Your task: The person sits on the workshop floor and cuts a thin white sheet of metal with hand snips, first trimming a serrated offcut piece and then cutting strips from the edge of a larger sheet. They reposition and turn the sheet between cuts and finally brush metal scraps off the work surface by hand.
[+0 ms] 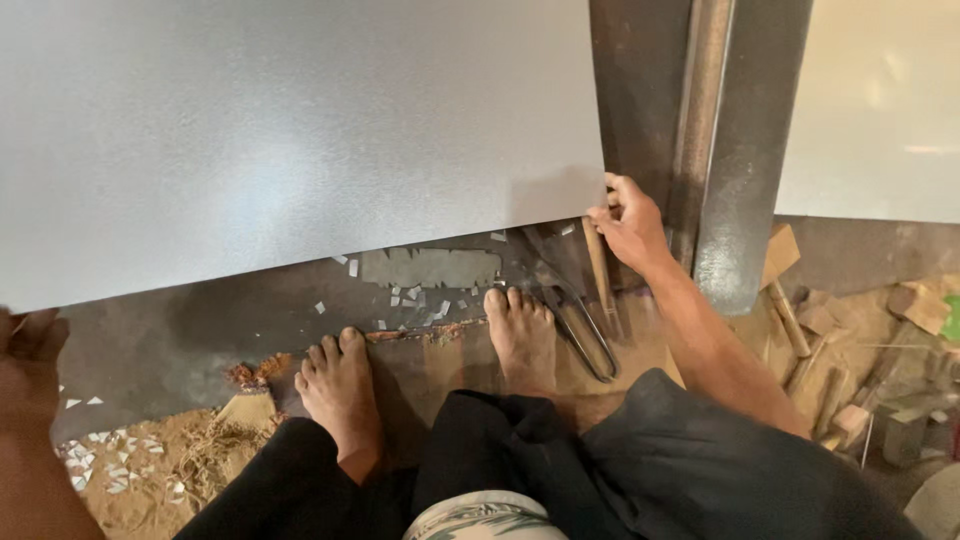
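Dusty workshop floor [160, 350] down below, littered with sawdust and little white metal offcuts [425, 295], and a person sits over it with both bare feet planted. Across the top half hangs a big grey metal sheet [300, 130], held up off the floor. Right hand [628, 222] pinches the sheet's lower right corner, fingers curled over the edge, right beside a heavy steel rail [720, 150]. Left hand [30, 345] sits at the lower left corner of the sheet, but the frame cuts it off, so I can't tell whether it grips or just props. Tin snips [580, 330] lie by the right foot [520, 335]. Risky bit, to my eye: that thin edge runs straight through bare fingers, and toes sit directly under it. One slip at either corner and the sheet could drop or slice.
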